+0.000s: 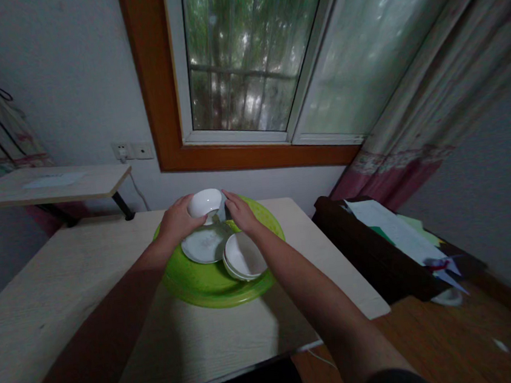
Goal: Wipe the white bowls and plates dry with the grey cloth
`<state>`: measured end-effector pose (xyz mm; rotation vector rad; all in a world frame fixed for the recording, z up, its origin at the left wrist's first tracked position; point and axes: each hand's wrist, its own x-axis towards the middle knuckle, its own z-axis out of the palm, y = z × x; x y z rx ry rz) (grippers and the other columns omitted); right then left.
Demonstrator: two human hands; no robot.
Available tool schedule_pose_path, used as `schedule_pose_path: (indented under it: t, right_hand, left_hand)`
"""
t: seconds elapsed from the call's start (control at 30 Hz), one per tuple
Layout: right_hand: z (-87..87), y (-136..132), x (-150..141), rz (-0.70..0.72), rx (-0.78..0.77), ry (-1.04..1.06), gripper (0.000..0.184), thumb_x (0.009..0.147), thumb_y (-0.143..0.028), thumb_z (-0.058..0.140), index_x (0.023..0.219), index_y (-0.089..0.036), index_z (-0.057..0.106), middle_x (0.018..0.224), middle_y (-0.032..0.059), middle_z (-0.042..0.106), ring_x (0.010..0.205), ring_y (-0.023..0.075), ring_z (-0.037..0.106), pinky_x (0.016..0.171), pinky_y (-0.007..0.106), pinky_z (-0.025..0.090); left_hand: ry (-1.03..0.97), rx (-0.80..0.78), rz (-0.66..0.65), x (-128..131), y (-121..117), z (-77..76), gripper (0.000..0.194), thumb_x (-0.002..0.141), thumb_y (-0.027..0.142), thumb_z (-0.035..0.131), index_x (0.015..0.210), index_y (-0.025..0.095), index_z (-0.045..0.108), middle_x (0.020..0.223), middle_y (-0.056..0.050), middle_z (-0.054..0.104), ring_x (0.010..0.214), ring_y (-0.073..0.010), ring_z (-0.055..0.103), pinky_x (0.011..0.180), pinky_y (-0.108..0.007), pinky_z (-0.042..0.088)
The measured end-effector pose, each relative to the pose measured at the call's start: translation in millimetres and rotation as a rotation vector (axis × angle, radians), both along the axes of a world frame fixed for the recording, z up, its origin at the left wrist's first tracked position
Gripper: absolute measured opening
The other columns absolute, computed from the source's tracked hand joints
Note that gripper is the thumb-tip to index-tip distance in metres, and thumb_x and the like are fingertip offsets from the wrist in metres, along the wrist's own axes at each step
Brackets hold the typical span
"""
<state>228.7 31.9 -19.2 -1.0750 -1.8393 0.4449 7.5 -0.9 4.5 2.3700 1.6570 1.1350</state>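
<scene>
My left hand [180, 219] grips a white bowl [205, 201] from its left side, with the thumb under its near edge. The bowl is held tilted above the far part of a round green tray [187, 287]. My right hand [240, 212] is close on the bowl's right side, its fingers closed around a small grey-blue thing [223, 211] whose kind I cannot make out. Below the bowl, a white plate [204, 248] lies on the tray. Nearer and to the right sits a stack of white bowls [245, 256], partly covered by my right forearm.
The tray stands on a pale wooden table [129, 253]. At the left is a raised shelf [94, 184] on black legs. A wood-framed window [251, 149] is behind the table. To the right, papers [391, 226] lie on a dark brown piece of furniture [357, 248].
</scene>
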Motion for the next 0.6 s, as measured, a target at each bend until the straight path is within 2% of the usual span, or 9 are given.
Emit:
schedule_pose_path:
  t: [0.17,0.3,0.43,0.53,0.6]
  right_hand:
    - [16.0,-25,-15,0.158,0.24,-0.216,0.051,0.098,-0.025,0.039,0.148,-0.023,0.048,0.155,0.0051,0.044,0.147,0.0199,0.035,0.123,0.044,0.026]
    - [25.6,-38,-26,0.239,0.312,-0.293,0.05,0.097,-0.023,0.042,0.148,-0.024,0.048,0.155,0.0053,0.044,0.15,0.0206,0.028,0.124,0.045,0.023]
    - [20.3,-28,-21,0.129,0.23,-0.147,0.048,0.099,-0.029,0.04,0.147,-0.023,0.049,0.154,0.0051,0.045,0.146,0.0193,0.036,0.123,0.041,0.026]
    - [8.7,-11,-10,-0.003,0.071,0.007,0.046,0.097,-0.03,0.04,0.138,-0.019,0.059,0.142,0.0083,0.058,0.134,0.0221,0.051,0.118,0.042,0.035]
    - [1.3,0,-3,0.017,-0.071,0.101,0.044,0.096,-0.027,0.037,0.127,-0.018,0.067,0.132,0.008,0.066,0.123,0.0222,0.06,0.112,0.041,0.042]
  left_hand:
    - [0.029,-0.017,-0.03,0,3,-3.8,0.061,0.072,0.045,0.07,0.127,0.021,0.058,0.124,-0.01,0.067,0.115,-0.0289,0.062,0.099,-0.038,0.048]
    - [-0.009,0.014,-0.005,0,4,-4.4,0.06,0.071,0.042,0.07,0.125,0.02,0.059,0.123,-0.01,0.067,0.112,-0.0282,0.063,0.097,-0.037,0.049]
    - [-0.028,0.016,0.047,0,3,-1.0,0.058,0.071,0.046,0.071,0.121,0.019,0.06,0.118,-0.011,0.068,0.108,-0.0292,0.064,0.092,-0.037,0.05]
    - [-0.047,0.028,0.047,0,1,1.0,0.059,0.071,0.048,0.071,0.121,0.019,0.06,0.119,-0.011,0.068,0.109,-0.0292,0.064,0.092,-0.037,0.049]
    - [-0.058,0.03,0.035,-1,1,1.3,0.061,0.071,0.047,0.072,0.123,0.019,0.059,0.121,-0.011,0.067,0.109,-0.0291,0.063,0.091,-0.037,0.05]
